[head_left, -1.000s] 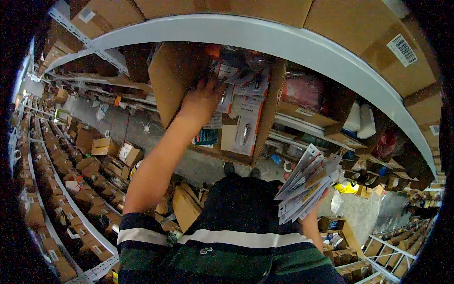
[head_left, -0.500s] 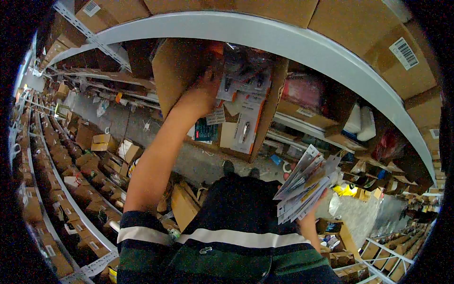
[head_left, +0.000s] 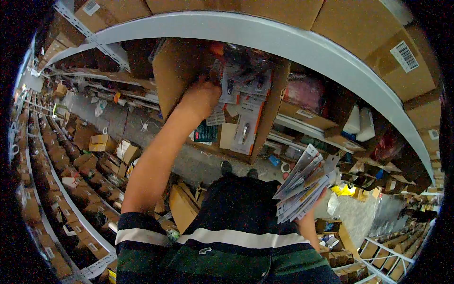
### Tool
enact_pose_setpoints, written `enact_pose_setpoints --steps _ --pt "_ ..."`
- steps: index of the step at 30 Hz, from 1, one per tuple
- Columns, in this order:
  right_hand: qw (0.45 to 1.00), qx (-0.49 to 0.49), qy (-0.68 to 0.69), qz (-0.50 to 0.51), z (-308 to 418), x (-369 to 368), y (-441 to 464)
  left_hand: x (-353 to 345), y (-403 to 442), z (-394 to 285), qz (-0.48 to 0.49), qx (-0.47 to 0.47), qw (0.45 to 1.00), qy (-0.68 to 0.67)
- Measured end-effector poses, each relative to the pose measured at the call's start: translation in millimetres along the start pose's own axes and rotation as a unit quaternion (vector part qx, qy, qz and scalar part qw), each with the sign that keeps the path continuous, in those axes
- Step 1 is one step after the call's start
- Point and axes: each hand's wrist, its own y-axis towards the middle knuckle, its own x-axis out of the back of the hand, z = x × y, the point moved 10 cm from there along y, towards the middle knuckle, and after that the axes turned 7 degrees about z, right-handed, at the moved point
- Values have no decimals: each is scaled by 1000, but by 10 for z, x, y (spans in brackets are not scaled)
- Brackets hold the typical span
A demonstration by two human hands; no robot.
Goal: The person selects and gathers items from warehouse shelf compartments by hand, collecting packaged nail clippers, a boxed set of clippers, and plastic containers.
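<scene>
My left hand (head_left: pixel 202 96) reaches into an open cardboard box (head_left: pixel 172 71) on the shelf. Its fingers are curled and partly in shadow, so what they grip cannot be made out. Beside it lie several white-and-orange carded packs (head_left: pixel 247 125), each with a small metal item resembling a nail clipper. A dark green pack (head_left: pixel 206 133) sits near the box's front edge, below my left wrist. Low on the right, my right hand (head_left: pixel 316 207) is closed round a fanned stack of flat white carded packs (head_left: pixel 302 187).
A white shelf beam (head_left: pixel 227 26) arches above the box, with labelled cartons (head_left: pixel 369 42) over it. To the right stands a carton with pink plastic wrapping (head_left: pixel 305 92). Rows of boxes (head_left: pixel 71 208) line the left side. An open carton (head_left: pixel 184 208) is by my legs.
My left hand has drawn slightly back and down within the box, and its fingers show more clearly. The right hand and its stack stay nearly in place.
</scene>
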Motion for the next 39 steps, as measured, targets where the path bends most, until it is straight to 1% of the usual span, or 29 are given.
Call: enact_pose_setpoints --steps 2,3,5,6,8,9,11,12,13,15,18,19,21,23,24,25,27,28,30,33,34,36,37,38,39 --pt "1000 -1 1 -6 -4 30 -9 62 -16 -37 -64 -27 997 -20" --pt "1000 -1 1 -6 -3 12 -12 62 33 -15 -64 -27 997 -20" --pt "1000 -5 -12 -9 -1 -28 -2 -172 206 168 59 29 991 -113" --pt "1000 -5 -12 -9 1 -32 4 -231 208 198 59 29 991 -113" --pt "1000 -7 -1 -7 -7 -36 12 -186 194 173 -24 -26 993 -109" --pt "1000 -6 0 -10 -11 -17 14 -176 163 141 -22 -29 993 -108" --pt "1000 5 19 -19 -15 42 10 -134 56 79 -22 -26 999 -41" --pt "1000 5 19 -19 1 66 -12 -184 80 69 -22 -26 999 -41" --pt "1000 2 17 -21 2 84 -23 -192 115 64 -56 -38 997 -31" --pt "1000 -1 13 -24 8 73 -23 -181 181 62 -90 -50 995 -21" --pt "1000 5 14 -14 26 -16 -8 -225 227 91 -50 -19 999 8" --pt "1000 6 13 -17 27 3 -11 -75 125 49 -85 -19 996 13" --pt "1000 7 13 -21 30 33 -18 -53 128 29 -119 -20 992 18" --pt "1000 -10 27 5 -1 -7 -9 -267 294 38 -138 -29 988 67" --pt "1000 -13 27 6 -4 -11 -11 -256 300 25 -144 -31 986 83" --pt "1000 -4 24 -5 13 11 -6 -79 178 -25 -243 -69 964 77" --pt "1000 5 22 -14 30 -6 6 71 -14 -59 -342 -106 931 73" --pt "1000 6 24 -15 38 -46 10 77 45 24 -225 -51 973 25" --pt "999 10 26 -21 54 -30 1 -119 156 129 -102 -2 995 -24" --pt "999 4 5 -49 69 54 -47 -251 215 191 -125 -16 992 -2" --pt "999 -3 5 -47 56 32 -43 -304 266 205 -85 -9 996 13" --pt "999 -3 -1 -48 71 49 -41 -474 318 271 -49 -10 998 24" --pt "1000 -24 -9 -14 23 57 -36 -560 302 387 -105 -45 993 -31" --pt "999 -35 -20 17 7 98 -41 -397 208 305 -54 -8 996 -67" --pt "1000 -10 -28 7 29 265 -79 -232 99 221 -4 33 994 -100"
